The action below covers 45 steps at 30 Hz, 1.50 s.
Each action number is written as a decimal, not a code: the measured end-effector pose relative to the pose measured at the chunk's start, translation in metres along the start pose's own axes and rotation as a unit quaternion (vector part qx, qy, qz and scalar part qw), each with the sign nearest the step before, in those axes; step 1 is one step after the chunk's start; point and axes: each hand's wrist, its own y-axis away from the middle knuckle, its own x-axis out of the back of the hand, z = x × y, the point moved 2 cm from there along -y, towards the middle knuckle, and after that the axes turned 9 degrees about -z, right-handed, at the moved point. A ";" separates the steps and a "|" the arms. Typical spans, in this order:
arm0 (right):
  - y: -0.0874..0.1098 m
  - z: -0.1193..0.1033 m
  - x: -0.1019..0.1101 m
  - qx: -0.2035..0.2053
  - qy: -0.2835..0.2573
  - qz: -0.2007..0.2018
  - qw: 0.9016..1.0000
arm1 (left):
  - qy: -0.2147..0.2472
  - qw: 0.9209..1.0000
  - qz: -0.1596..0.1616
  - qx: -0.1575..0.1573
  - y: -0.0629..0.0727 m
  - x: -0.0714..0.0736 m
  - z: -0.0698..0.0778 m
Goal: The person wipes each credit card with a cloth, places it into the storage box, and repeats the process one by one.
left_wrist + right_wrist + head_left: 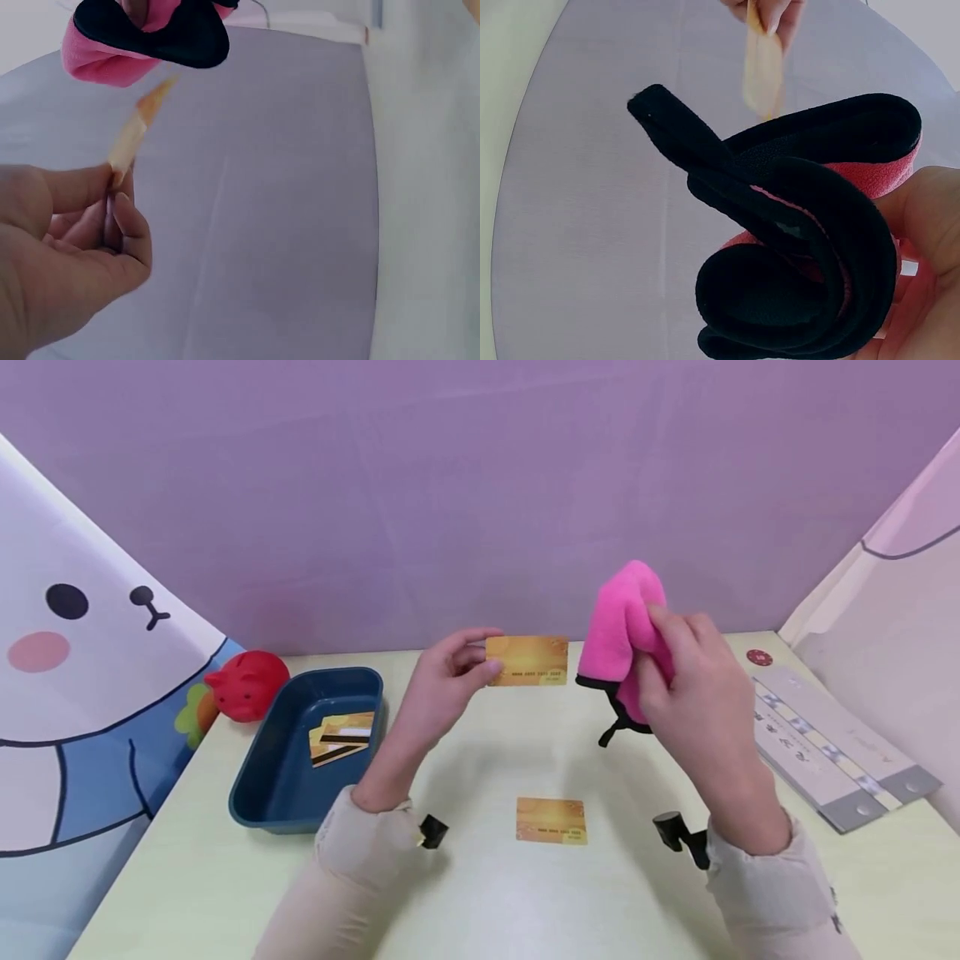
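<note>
A flat card (551, 821) lies on the worktop (480, 902); left of it, a blue tray (285, 785). Beyond the flat card, the left hand (453, 672) pinches a gold card (527, 660) — fingers closed on one end — and, beyond it rightward, the right hand (697, 685) grips a pink cloth (618, 635).

Red piggy bank (249, 687) well left of left hand (446, 689), cartoon-print panel (97, 685) further left. Flat grey printed item (840, 752) right of right hand (696, 689), red chip (759, 657) also right. Purple backdrop (480, 485) behind both.
</note>
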 end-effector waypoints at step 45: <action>0.019 -0.040 -0.044 0.164 0.059 -0.089 0.981 | 0.057 0.990 0.100 -0.076 0.006 -0.044 0.008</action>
